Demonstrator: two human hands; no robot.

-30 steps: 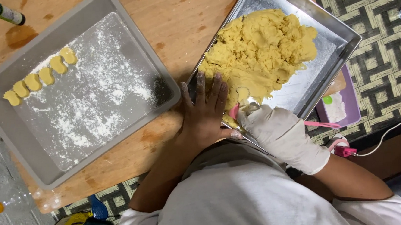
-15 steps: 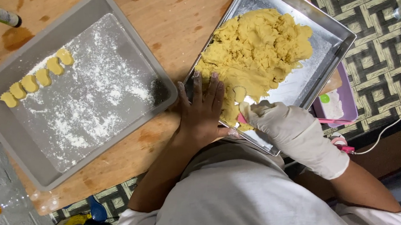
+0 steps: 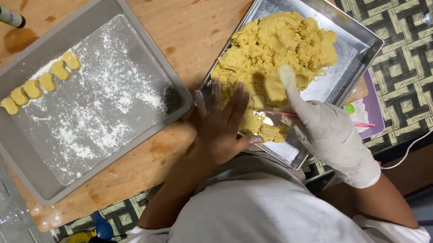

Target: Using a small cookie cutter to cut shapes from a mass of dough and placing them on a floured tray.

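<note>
A shiny metal tray holds a big heap of yellow dough. My bare left hand lies flat with fingers spread over the tray's near-left rim, its fingertips at the edge of the dough. My right hand wears a white glove and grips a thin pink tool; its forefinger stretches out onto the dough. To the left, a grey tray dusted with flour carries a row of several small shaped dough pieces.
Both trays rest on a wooden board over a woven patterned mat. A purple flat item pokes out beneath the metal tray. A small bottle lies at the top left and a white cable at the right.
My gloved right hand has moved up from the tray's near edge into the dough, forefinger now extended. My left hand has stayed flat on the rim.
</note>
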